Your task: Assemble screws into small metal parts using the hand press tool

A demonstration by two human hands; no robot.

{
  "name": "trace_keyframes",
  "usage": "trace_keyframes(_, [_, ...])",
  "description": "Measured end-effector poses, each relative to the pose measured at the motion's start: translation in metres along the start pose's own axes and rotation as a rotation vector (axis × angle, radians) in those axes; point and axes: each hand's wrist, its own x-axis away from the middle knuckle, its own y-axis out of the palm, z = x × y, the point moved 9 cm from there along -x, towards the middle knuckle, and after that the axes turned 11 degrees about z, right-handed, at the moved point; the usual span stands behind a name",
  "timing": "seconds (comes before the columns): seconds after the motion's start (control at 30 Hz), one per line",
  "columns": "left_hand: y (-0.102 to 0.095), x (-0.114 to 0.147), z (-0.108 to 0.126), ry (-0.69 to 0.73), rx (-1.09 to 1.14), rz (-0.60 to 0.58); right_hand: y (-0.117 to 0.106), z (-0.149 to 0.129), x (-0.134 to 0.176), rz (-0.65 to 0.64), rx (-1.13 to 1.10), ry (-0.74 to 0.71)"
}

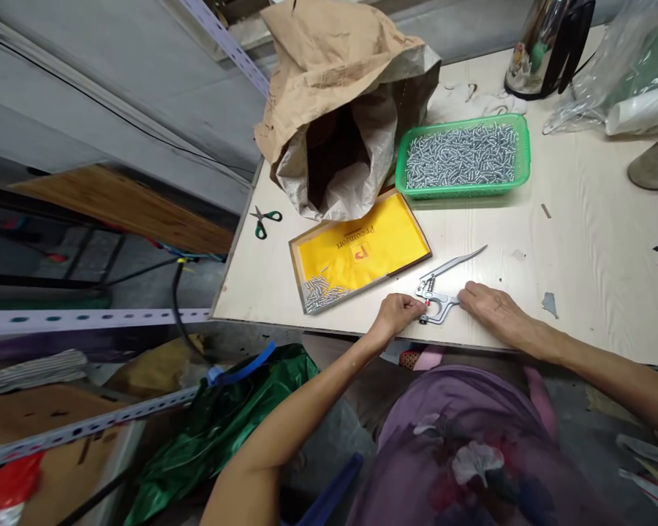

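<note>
Pliers [443, 300] lie between my right hand [490, 310], grasping one end, and left hand [398, 314], pinched at their head, on what I cannot tell.

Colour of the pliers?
Pliers: silver-grey; the head view, the only one, shows it.

No telling if the left hand [399, 314] pinches anything; top edge crops the kettle [538, 58], right edge the container [653, 162]!
</note>
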Motion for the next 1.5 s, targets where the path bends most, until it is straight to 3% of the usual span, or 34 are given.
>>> trace_keyframes(0.43, [0.009,0.014,-0.004,-0.297,0.133,-0.138,0.002,-0.002,0.000,-0.012,0.110,-0.032])
trace_keyframes(0.63, [0.010,0.017,-0.006,-0.300,0.155,-0.131,-0.021,0.026,-0.015,0.173,0.232,-0.048])
trace_keyframes(0.9, [0.011,0.012,-0.008,-0.252,0.062,-0.125,-0.016,0.031,-0.030,0.051,0.283,-0.082])
trace_keyframes(1.0, [0.002,0.014,-0.001,-0.089,-0.145,-0.054,-0.018,0.024,-0.027,0.070,0.243,-0.096])
trace_keyframes(1.1, [-0.009,0.019,0.031,0.311,-0.378,0.178,-0.017,0.021,-0.024,0.076,0.219,-0.093])
trace_keyframes(1.17, [0.001,0.027,0.056,0.598,-0.472,0.250,-0.015,0.021,-0.023,0.082,0.212,-0.080])
trace_keyframes(1.27, [0.033,0.031,0.081,0.925,-0.553,0.158,-0.012,0.022,-0.019,0.095,0.176,-0.080])
trace_keyframes(1.37, [0.054,0.023,0.093,1.037,-0.630,0.049,-0.013,0.026,-0.011,0.104,0.141,-0.073])
trace_keyframes(1.5, [0.059,0.014,0.099,1.004,-0.741,-0.025,-0.023,0.031,0.001,0.117,0.134,-0.006])
